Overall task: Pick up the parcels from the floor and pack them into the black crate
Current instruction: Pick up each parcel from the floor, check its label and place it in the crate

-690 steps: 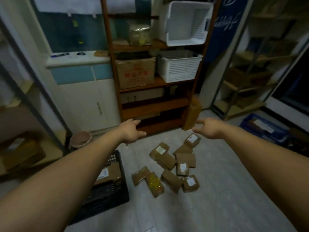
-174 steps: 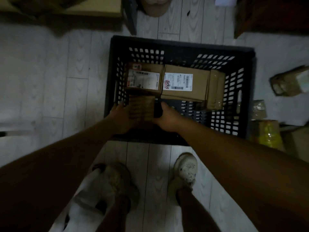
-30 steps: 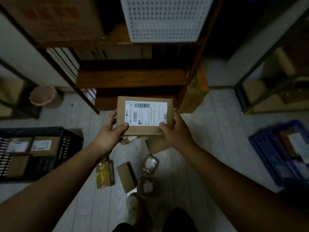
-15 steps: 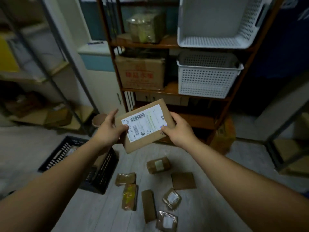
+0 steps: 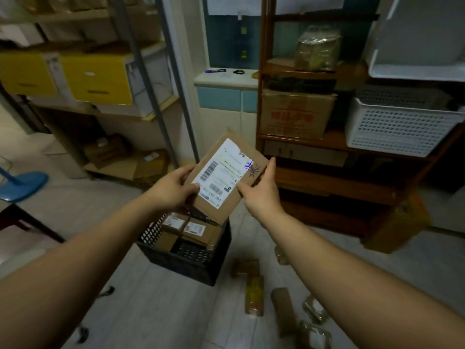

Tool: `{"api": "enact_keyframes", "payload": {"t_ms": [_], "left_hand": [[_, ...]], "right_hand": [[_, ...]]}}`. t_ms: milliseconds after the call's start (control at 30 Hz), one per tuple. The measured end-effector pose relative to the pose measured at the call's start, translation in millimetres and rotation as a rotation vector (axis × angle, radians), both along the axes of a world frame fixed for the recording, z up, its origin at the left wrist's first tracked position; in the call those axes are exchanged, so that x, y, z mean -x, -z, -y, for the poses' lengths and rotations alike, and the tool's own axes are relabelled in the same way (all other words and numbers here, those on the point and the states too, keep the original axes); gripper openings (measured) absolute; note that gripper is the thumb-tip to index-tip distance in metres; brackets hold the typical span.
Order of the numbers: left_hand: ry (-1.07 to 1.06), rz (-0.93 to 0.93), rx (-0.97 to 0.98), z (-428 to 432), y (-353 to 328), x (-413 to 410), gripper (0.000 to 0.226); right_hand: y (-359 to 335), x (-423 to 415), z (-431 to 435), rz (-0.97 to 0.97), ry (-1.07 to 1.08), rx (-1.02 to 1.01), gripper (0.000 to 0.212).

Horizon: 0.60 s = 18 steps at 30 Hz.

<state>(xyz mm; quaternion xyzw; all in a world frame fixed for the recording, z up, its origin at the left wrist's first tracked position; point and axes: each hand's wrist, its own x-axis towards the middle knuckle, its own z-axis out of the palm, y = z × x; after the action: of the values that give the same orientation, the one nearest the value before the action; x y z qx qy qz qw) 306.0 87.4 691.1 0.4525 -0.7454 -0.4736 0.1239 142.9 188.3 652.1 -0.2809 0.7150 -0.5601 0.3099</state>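
The black crate [image 5: 185, 267] holds labelled boxes [image 5: 194, 229]; hands [image 5: 171, 190] [image 5: 261, 196] grip a flat parcel [image 5: 222, 173].

Both hands, left [image 5: 173, 190] and right [image 5: 260, 195], grip a tilted labelled parcel [image 5: 225, 178] above the black crate [image 5: 186, 263], which holds several parcels; more lie on the floor [image 5: 161, 311] beside it.

Reaches forward with both bare arms, forearms converging from the lower corners. Holds a tilted parcel [image 5: 224, 177] between the fingers of both hands. Grips with the left hand [image 5: 173, 191], thumb pressed on top, fingers curled round the edge. Clasps with the right hand [image 5: 261, 196], thumb laid across the face, index finger stretched up along the side, remaining fingers hidden behind.
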Motion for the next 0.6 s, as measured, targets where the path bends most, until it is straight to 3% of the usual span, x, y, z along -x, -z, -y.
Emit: {"api": "enact_keyframes", "payload": {"t_ms": [167,267,400,600], "left_hand": [[0.012,0.101,-0.072,50,10,-49,0.057],[-0.04,0.062,-0.111,87,23,-58,0.053],[-0.08,0.076,-0.07,147,37,-57,0.058],[-0.154,0.097,-0.145,247,55,-64,0.057]], "right_hand": [[11,-41,57,-0.049,-0.081,-0.01,0.088],[16,-50,94,0.019,-0.186,-0.056,0.098],[34,-59,158,-0.076,-0.262,-0.106,0.109],[65,-67,268,-0.03,-0.387,-0.108,0.09]]}}
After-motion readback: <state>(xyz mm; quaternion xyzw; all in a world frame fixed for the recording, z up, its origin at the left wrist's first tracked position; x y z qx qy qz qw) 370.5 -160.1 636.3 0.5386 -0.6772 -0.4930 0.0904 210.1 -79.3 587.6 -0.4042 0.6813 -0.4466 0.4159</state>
